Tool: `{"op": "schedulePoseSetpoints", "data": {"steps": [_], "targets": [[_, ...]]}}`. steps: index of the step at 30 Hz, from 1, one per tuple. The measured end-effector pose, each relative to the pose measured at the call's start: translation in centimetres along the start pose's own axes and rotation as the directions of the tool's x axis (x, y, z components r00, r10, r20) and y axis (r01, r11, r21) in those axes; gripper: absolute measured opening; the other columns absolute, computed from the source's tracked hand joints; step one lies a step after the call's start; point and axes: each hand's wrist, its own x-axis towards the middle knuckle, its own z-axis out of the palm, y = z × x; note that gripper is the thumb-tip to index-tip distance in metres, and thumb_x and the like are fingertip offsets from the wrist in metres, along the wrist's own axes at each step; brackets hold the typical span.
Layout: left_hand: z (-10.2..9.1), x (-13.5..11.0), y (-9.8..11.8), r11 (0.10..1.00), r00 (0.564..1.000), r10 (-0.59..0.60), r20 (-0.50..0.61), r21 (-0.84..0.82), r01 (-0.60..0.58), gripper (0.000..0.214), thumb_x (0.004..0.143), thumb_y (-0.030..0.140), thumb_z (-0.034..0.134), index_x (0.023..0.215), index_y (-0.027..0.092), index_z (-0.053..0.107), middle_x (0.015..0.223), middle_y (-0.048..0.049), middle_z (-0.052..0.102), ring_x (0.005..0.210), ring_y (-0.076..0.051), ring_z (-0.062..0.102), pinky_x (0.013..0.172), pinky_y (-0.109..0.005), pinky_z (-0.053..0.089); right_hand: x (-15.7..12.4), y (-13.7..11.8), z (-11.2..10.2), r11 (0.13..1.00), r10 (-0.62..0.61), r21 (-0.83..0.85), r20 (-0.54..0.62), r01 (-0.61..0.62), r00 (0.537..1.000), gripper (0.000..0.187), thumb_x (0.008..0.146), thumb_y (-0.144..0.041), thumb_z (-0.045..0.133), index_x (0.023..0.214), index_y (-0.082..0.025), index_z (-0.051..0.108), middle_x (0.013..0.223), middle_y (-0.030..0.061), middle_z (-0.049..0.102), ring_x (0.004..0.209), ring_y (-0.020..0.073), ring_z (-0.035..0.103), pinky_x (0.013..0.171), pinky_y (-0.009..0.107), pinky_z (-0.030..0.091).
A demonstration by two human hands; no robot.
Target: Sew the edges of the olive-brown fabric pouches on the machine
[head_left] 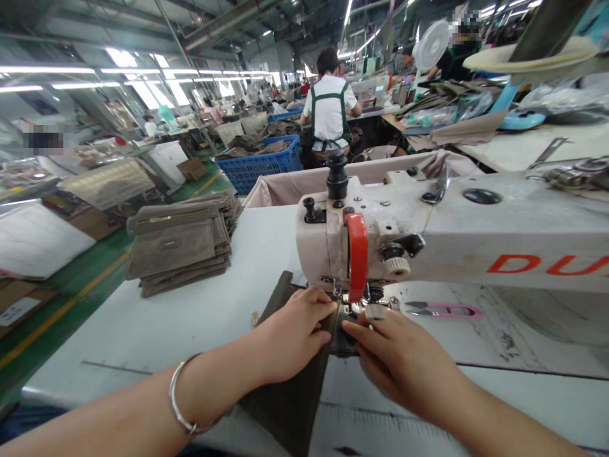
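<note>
A dark olive fabric piece (295, 406) lies under the head of a white sewing machine (442, 247), its near end hanging toward me. My left hand (295, 333), with a silver bangle on the wrist, is closed on the fabric just left of the needle area, fingertips at its edge. On the other side, my right hand (399, 349) has its fingers curled together, the index fingertip at a dark edge beside the presser foot. Exactly what it pinches is partly hidden. An orange guard (358, 257) stands above both hands. Pink thread snips (445, 310) lie right of the needle area.
A stack of olive fabric pouches (181, 241) sits at the table's left. Behind the machine hangs a beige cloth-lined bin (285, 188), with a blue crate (261, 166) of fabric beyond. A person in a white shirt (329, 111) sits with their back to me.
</note>
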Motion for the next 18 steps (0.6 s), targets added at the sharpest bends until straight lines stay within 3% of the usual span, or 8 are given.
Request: {"op": "schedulePoseSetpoints", "data": {"steps": [3, 5, 8, 10, 12, 13, 15, 18], "targets": [[-0.4, -1.4, 0.1, 1.000, 0.999, -0.023, -0.036, -0.005, 0.023, 0.042, 0.079, 0.010, 0.065, 0.118, 0.021, 0.060, 0.124, -0.0066, 0.058, 0.113, -0.022, 0.055, 0.093, -0.033, 0.050, -0.1, 0.0, 0.0, 1.000, -0.015, 0.025, 0.013, 0.015, 1.000, 0.041, 0.085, -0.010, 0.050, 0.124, -0.020, 0.057, 0.108, 0.0105, 0.059, 0.100, 0.0276, 0.054, 0.085, 0.046, 0.048], [-0.5, -2.7, -0.5, 0.984, 0.978, -0.124, -0.167, 0.108, 0.143, 0.039, 0.079, 0.018, 0.066, 0.118, 0.021, 0.059, 0.123, -0.0074, 0.058, 0.115, -0.025, 0.053, 0.099, -0.041, 0.044, -0.1, 0.0, 0.0, 0.999, -0.005, 0.034, 0.023, 0.004, 1.000, 0.036, 0.086, -0.011, 0.049, 0.119, -0.021, 0.060, 0.102, 0.0096, 0.059, 0.095, 0.0262, 0.054, 0.081, 0.044, 0.049], [-0.2, -5.0, -1.9, 0.869, 0.858, -0.375, -0.351, 0.190, 0.457, 0.033, 0.077, 0.039, 0.069, 0.101, 0.018, 0.059, 0.100, -0.0076, 0.062, 0.100, -0.030, 0.057, 0.088, -0.048, 0.044, 0.0, -0.3, 0.1, 0.999, 0.016, 0.033, 0.021, -0.017, 1.000, 0.027, 0.087, -0.011, 0.048, 0.107, -0.019, 0.065, 0.096, 0.0084, 0.059, 0.088, 0.0244, 0.053, 0.078, 0.044, 0.049], [0.2, -6.2, -2.6, 0.811, 0.782, -0.537, -0.318, 0.060, 0.582, 0.031, 0.075, 0.044, 0.068, 0.087, 0.018, 0.056, 0.082, -0.0034, 0.061, 0.081, -0.027, 0.060, 0.073, -0.041, 0.047, 0.2, -0.8, 0.0, 0.999, 0.021, 0.031, 0.005, -0.022, 1.000, 0.026, 0.087, -0.011, 0.048, 0.105, -0.019, 0.065, 0.096, 0.0087, 0.059, 0.089, 0.0250, 0.053, 0.080, 0.045, 0.048], [0.5, -6.9, -2.8, 0.767, 0.737, -0.640, -0.217, -0.244, 0.594, 0.028, 0.076, 0.041, 0.067, 0.085, 0.019, 0.052, 0.076, -0.0003, 0.061, 0.073, -0.023, 0.062, 0.066, -0.034, 0.047, 0.3, -1.4, -0.2, 0.994, 0.057, 0.089, 0.001, -0.056, 0.998, 0.026, 0.088, -0.011, 0.048, 0.106, -0.020, 0.065, 0.099, 0.0089, 0.059, 0.093, 0.0252, 0.053, 0.082, 0.045, 0.048], [0.5, -7.0, -2.7, 0.706, 0.728, -0.669, -0.153, -0.439, 0.556, 0.029, 0.076, 0.039, 0.068, 0.088, 0.020, 0.051, 0.077, -0.0001, 0.063, 0.072, -0.022, 0.063, 0.065, -0.033, 0.048, 0.3, -1.8, -0.3, 0.983, 0.097, 0.155, 0.003, -0.096, 0.995, 0.025, 0.088, -0.011, 0.049, 0.106, -0.021, 0.064, 0.102, 0.0087, 0.059, 0.095, 0.0247, 0.054, 0.084, 0.045, 0.047], [0.6, -7.0, -2.1, 0.455, 0.730, -0.683, 0.004, -0.779, 0.430, 0.035, 0.075, 0.039, 0.070, 0.097, 0.019, 0.052, 0.082, -0.0020, 0.068, 0.074, -0.022, 0.067, 0.067, -0.033, 0.051, 0.2, -2.7, -0.3, 0.908, 0.233, 0.357, 0.006, -0.220, 0.972, 0.022, 0.088, -0.012, 0.049, 0.104, -0.022, 0.062, 0.107, 0.0072, 0.059, 0.096, 0.0217, 0.056, 0.086, 0.041, 0.048], [1.0, -6.9, -1.2, 0.001, 0.741, -0.621, 0.255, -0.945, 0.326, 0.035, 0.074, 0.036, 0.069, 0.101, 0.016, 0.057, 0.086, -0.0067, 0.073, 0.077, -0.024, 0.071, 0.074, -0.036, 0.055, -0.1, -4.2, 0.3, 0.561, 0.447, 0.738, 0.112, -0.376, 0.888, 0.016, 0.092, -0.018, 0.046, 0.105, -0.023, 0.053, 0.094, 0.0038, 0.063, 0.082, 0.0178, 0.062, 0.075, 0.034, 0.052]]}}
